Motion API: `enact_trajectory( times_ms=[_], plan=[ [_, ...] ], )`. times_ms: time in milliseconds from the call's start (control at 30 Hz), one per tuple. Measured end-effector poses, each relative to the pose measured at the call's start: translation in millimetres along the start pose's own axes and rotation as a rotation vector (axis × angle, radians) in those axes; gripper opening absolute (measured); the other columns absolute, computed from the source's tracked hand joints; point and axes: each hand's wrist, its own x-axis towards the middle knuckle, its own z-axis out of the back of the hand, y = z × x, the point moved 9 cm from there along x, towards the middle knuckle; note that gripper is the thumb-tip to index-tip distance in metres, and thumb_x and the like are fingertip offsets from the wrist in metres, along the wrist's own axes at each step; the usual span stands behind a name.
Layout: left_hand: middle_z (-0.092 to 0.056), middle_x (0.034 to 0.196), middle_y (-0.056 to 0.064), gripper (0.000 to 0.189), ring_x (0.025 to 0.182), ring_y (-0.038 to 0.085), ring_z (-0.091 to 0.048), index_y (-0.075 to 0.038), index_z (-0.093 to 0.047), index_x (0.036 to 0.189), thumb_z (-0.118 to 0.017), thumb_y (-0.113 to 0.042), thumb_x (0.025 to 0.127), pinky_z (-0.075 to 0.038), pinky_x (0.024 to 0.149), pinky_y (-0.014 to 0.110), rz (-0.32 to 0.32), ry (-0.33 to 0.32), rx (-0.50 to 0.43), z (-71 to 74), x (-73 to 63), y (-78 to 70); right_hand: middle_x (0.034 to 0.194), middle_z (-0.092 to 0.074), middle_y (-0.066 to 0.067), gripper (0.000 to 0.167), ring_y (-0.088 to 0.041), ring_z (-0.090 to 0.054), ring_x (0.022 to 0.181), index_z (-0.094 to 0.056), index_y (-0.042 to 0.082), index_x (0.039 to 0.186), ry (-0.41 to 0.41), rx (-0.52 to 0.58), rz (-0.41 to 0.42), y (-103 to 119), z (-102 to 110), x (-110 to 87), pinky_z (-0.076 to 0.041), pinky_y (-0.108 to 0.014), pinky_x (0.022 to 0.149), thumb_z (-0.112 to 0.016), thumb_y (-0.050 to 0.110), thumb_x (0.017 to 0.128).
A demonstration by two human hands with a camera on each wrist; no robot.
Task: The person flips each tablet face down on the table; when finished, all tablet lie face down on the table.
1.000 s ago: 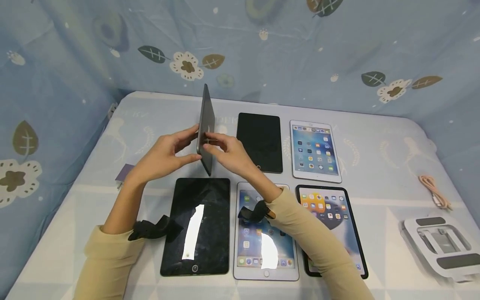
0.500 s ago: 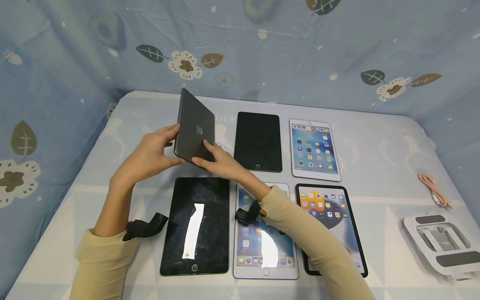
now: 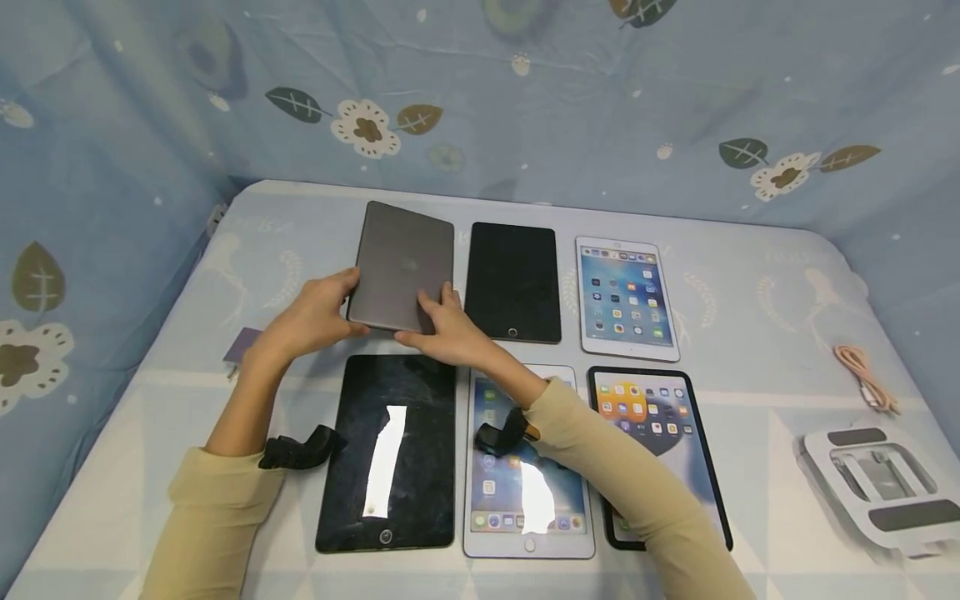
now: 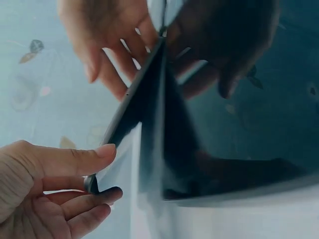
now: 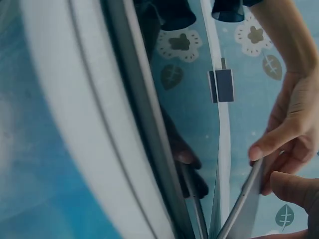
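The gray tablet (image 3: 401, 250) is back-up at the surface's 11 o'clock, leaning rather than flat; the left wrist view shows its screen side turned down, its near-left corner raised. How much of its far edge touches the surface (image 3: 757, 325) cannot be told.

The left hand (image 3: 318, 312), on its 8 o'clock side, pinches that corner between thumb and fingers. The right hand (image 3: 447, 329), at its 5 o'clock, is not gripping: fairly straight fingers rest against the back, and the thumb appears just off the near edge.

The step in hand looks like turning or lowering this tablet into the far row. The next move would seem to call for bringing it level with the left hand's pinch kept firm, the right fingers steadying the back, then sliding the fingertips out from underneath. Its neighbor could be bumped: the small black tablet (image 3: 513, 283) lies just beside it at 3 o'clock.

Farther out, the small white tablet (image 3: 628, 300) lies beyond that. The large black tablet (image 3: 397, 454) is at 6 o'clock, the large white tablet (image 3: 491, 500) at 5, and the black-rimmed tablet (image 3: 693, 467) at 4. The cable (image 3: 866, 379) and folded stand (image 3: 888, 483) sit well apart, also around 4; the purple block (image 3: 242, 344) is near 8.
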Motion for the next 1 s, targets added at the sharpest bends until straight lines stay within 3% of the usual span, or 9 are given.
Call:
enact_trajectory(
  times_ms=[200, 333, 500, 667, 900, 1000],
  plan=[
    [-0.046, 0.135, 0.034, 0.066, 0.119, 0.048, -0.05, 0.014, -0.041, 0.133, -0.074, 0.001, 0.078, -0.044, 0.093, 0.055, 0.046, 0.045, 0.032, -14.2, 4.6, 13.6, 0.158, 0.01, -0.027, 0.078, -0.036, 0.012, 0.147, -0.022, 0.002, 0.152, 0.024, -0.016, -0.002, -1, -2, -0.5, -0.011, -0.052, 0.12, -0.059, 0.038, 0.093],
    [-0.04, 0.139, 0.038, 0.059, 0.125, 0.052, -0.044, 0.019, -0.041, 0.129, -0.069, 0.003, 0.08, -0.041, 0.101, 0.057, 0.044, 0.069, 0.102, -23.3, 6.2, 13.5, 0.157, 0.012, -0.027, 0.077, -0.037, 0.014, 0.147, -0.023, 0.003, 0.152, 0.034, -0.023, 0.002, -2, -4, 0.5, -0.011, -0.053, 0.12, -0.059, 0.038, 0.093],
    [-0.026, 0.146, 0.04, 0.067, 0.135, 0.053, -0.03, 0.02, -0.03, 0.139, -0.064, 0.001, 0.085, -0.031, 0.11, 0.058, 0.082, 0.085, 0.216, -29.7, 6.4, 11.8, 0.157, 0.014, -0.026, 0.078, -0.035, 0.015, 0.147, -0.023, 0.004, 0.152, 0.044, -0.035, -0.001, -3, -5, 3.8, -0.011, -0.053, 0.12, -0.06, 0.038, 0.092],
    [-0.028, 0.147, 0.038, 0.061, 0.131, 0.052, -0.038, 0.018, -0.034, 0.139, -0.061, 0.0, 0.088, -0.037, 0.106, 0.057, 0.1, 0.076, 0.255, -30.8, 5.2, 11.8, 0.156, 0.021, -0.024, 0.08, -0.034, 0.021, 0.145, -0.021, 0.007, 0.153, 0.087, -0.013, 0.015, -5, -8, 6.3, -0.006, -0.054, 0.12, -0.062, 0.038, 0.091],
    [-0.018, 0.146, 0.044, 0.06, 0.12, 0.053, -0.048, 0.022, -0.029, 0.138, -0.057, 0.002, 0.089, -0.05, 0.084, 0.05, 0.11, 0.152, 0.27, -38.6, 3.5, 9.4, 0.159, 0.016, -0.019, 0.076, -0.029, 0.016, 0.148, -0.023, 0.014, 0.154, 0.073, 0.098, 0.018, -11, -1, 4.3, -0.008, -0.054, 0.12, -0.063, 0.033, 0.092],
    [-0.017, 0.146, 0.044, 0.062, 0.12, 0.053, -0.048, 0.022, -0.027, 0.139, -0.057, 0.001, 0.089, -0.05, 0.084, 0.049, 0.124, 0.165, 0.276, -40.4, 2.3, 8.5, 0.159, 0.016, -0.021, 0.077, -0.032, 0.017, 0.147, -0.024, 0.014, 0.153, 0.072, 0.101, 0.032, -10, -1, 4.5, -0.009, -0.055, 0.12, -0.064, 0.032, 0.09]
  ],
)
